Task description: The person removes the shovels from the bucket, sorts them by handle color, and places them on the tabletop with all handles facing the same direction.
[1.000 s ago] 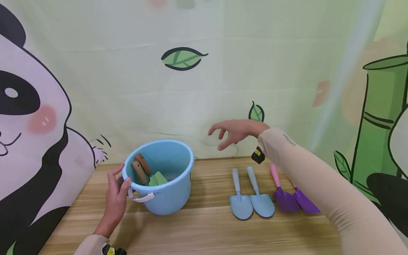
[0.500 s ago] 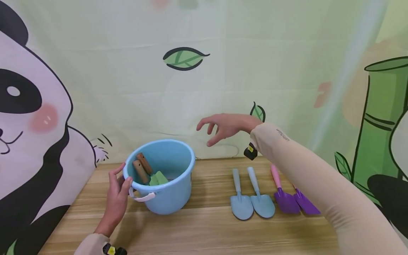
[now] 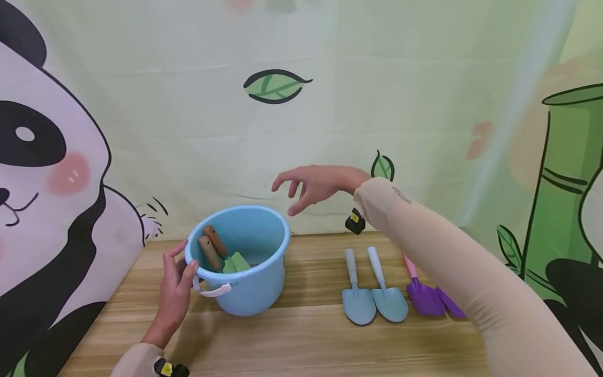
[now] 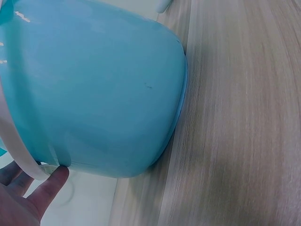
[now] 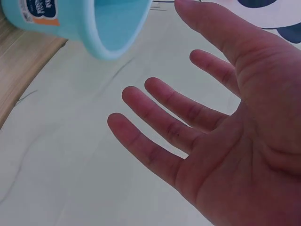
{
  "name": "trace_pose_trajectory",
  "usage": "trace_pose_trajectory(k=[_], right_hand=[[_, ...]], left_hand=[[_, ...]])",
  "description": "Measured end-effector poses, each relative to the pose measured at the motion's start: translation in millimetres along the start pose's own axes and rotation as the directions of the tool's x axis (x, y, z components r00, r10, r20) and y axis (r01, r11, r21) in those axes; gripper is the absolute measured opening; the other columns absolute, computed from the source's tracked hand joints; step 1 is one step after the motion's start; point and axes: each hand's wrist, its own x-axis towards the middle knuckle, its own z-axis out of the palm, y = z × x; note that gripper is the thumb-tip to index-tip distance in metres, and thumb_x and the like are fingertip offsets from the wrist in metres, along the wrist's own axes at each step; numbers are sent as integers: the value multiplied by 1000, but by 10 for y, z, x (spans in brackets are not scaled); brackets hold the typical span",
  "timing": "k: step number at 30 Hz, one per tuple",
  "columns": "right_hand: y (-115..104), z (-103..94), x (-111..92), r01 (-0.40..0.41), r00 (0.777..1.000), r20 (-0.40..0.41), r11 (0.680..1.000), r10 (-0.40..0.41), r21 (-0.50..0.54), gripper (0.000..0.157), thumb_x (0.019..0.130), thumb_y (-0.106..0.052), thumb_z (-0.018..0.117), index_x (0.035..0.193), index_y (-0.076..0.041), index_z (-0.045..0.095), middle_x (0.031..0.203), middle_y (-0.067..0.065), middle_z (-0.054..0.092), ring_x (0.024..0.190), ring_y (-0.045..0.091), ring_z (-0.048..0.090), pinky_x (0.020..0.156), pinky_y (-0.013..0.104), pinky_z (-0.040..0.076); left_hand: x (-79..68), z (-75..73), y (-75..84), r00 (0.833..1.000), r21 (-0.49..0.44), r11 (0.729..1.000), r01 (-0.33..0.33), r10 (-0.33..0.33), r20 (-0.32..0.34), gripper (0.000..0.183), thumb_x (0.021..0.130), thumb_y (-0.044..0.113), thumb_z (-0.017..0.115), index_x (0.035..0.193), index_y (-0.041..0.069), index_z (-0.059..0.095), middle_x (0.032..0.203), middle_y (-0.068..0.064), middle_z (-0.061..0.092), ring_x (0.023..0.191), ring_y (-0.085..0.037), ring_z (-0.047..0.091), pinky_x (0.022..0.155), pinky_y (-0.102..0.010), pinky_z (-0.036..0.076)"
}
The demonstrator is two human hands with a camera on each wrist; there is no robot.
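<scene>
A light blue bucket (image 3: pixel 256 290) stands on the wooden table, its white handle (image 3: pixel 214 291) hanging down at the front left. Inside lie two tools with brown handles (image 3: pixel 210 253) and green blades (image 3: pixel 237 262). My left hand (image 3: pixel 173 288) holds the bucket's left side by the rim; in the left wrist view its fingers (image 4: pixel 49 188) touch the wall beside the handle's end. Held in the air beyond the bucket's right rim, my right hand (image 3: pixel 320 183) has its fingers spread and nothing in them. Its bare palm (image 5: pixel 225 165) fills much of the right wrist view.
To the bucket's right, two light blue shovels (image 3: pixel 359 306) lie side by side. Farther right are two purple shovels (image 3: pixel 426 299), partly covered by the right sleeve (image 3: pixel 438 246). A printed cloth (image 3: pixel 198 131) with a panda and leaves hangs behind the table (image 3: pixel 301 345).
My right hand has moved left through the air toward the bucket's rim, its fingers staying spread. The left hand keeps its hold on the bucket, which stays in place.
</scene>
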Motion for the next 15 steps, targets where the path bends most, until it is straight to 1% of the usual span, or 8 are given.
trace_pose_trajectory(k=[10,15], right_hand=[[-184,69,228,22,999,30,999,-23,37,67,89,-35,81,147,-28,48,135,6,57,110,19,67,88,35,59],[-278,88,349,40,998,45,997,-43,68,68,89,-34,81,148,-27,47,137,6,57,111,21,66,88,37,60]], left_hand=[[-13,-10,-8,1000,-10,1000,9,-9,4,53,110,27,45,156,12,23,162,-22,33,144,-50,38,97,-59,46],[-7,-15,-1,1000,-12,1000,14,-14,2,54,110,28,45,156,12,23,163,-21,32,144,-50,37,98,-59,45]])
